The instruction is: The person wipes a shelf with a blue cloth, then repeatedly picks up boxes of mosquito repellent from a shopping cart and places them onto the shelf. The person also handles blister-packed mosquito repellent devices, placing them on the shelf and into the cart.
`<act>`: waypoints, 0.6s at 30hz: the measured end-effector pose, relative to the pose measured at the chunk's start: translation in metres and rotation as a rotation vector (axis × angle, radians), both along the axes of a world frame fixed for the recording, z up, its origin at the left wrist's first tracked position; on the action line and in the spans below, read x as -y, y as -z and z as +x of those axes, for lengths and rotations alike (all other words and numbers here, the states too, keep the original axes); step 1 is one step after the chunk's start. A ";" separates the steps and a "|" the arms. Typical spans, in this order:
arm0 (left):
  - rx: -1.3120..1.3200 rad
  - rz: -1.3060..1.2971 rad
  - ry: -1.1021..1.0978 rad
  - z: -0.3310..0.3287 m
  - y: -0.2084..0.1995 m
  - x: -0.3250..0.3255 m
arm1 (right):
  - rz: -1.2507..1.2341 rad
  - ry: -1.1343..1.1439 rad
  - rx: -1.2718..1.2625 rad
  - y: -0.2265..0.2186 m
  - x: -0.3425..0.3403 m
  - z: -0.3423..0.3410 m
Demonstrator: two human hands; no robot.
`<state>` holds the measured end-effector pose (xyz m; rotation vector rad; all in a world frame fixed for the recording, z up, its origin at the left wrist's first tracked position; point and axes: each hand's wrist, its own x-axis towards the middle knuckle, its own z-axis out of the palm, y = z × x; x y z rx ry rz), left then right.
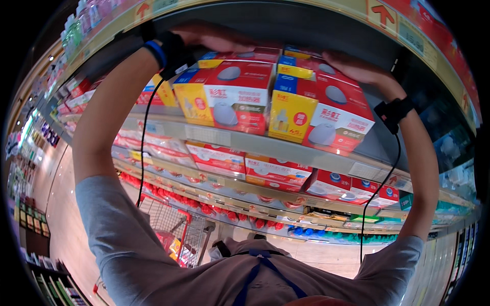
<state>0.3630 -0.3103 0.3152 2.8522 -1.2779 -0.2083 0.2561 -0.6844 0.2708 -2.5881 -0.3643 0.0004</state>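
Note:
Both my arms reach up into a shelf bay, with a dark strap on each wrist. My left hand (224,41) lies stretched out at the back of the left stack, its fingers against the top of a rear red box (263,54). Beyond the right stack, my right hand (352,67) is extended along the rear boxes' top, fingers pointing inward. In front stand a red-and-white box (237,94) with a yellow-and-blue part (191,102) beside it, and a similar red-and-white box (339,107) with a yellow-and-blue part (288,109). Some fingertips are blurred.
The boxes stand on a shelf with a pale front edge (245,140). Lower shelves hold more red boxes (278,171) and rows of red, blue and green items. An upper shelf edge (326,7) arches overhead. A wire shopping cart (168,224) stands below. Two black cables hang from my wrists.

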 end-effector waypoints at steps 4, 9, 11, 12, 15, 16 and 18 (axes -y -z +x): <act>0.123 -0.109 0.066 -0.006 0.003 -0.033 | 0.084 -0.004 0.207 0.009 0.026 -0.002; 0.072 -0.361 0.133 -0.110 0.013 -0.083 | -0.065 0.274 0.304 -0.003 0.015 -0.099; 0.245 -0.411 0.171 -0.151 0.040 -0.124 | -0.033 0.197 0.300 -0.005 -0.022 -0.132; 0.317 -0.396 0.178 -0.176 0.050 -0.137 | 0.025 0.063 0.361 0.002 -0.040 -0.146; 0.644 -0.454 0.189 -0.181 0.099 -0.125 | -0.169 0.082 0.569 0.023 -0.077 -0.202; 0.666 -0.502 0.181 -0.186 0.109 -0.125 | -0.218 0.031 0.625 0.027 -0.094 -0.211; 0.678 -0.648 0.224 -0.197 0.136 -0.135 | -0.118 -0.192 0.757 0.046 -0.138 -0.220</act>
